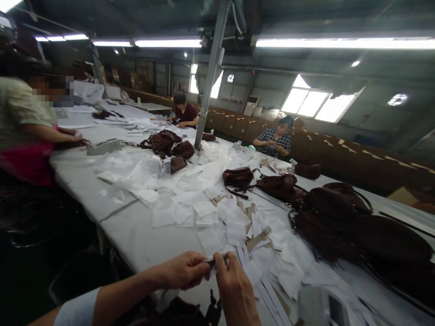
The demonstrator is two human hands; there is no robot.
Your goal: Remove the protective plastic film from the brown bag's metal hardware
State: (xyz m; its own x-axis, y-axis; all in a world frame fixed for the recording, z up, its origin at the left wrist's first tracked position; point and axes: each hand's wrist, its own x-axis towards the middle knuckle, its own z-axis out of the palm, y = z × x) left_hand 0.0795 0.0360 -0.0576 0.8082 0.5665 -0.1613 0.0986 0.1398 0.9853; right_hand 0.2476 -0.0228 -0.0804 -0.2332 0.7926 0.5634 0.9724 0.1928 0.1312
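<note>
1. Far left, a person in a pale top leans on the counter.
2. Left hand: grip pinched narrow on a small white strip, low centre, over the counter's near edge.
3. Right hand: fingertips pinch the same strip.
4. Paper scraps litter mid-counter; brown fringed bags lie right.

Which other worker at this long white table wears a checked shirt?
The person in the checked shirt, right of the grey metal pole; the person in dark red and the person in beige wear plain tops.
</note>
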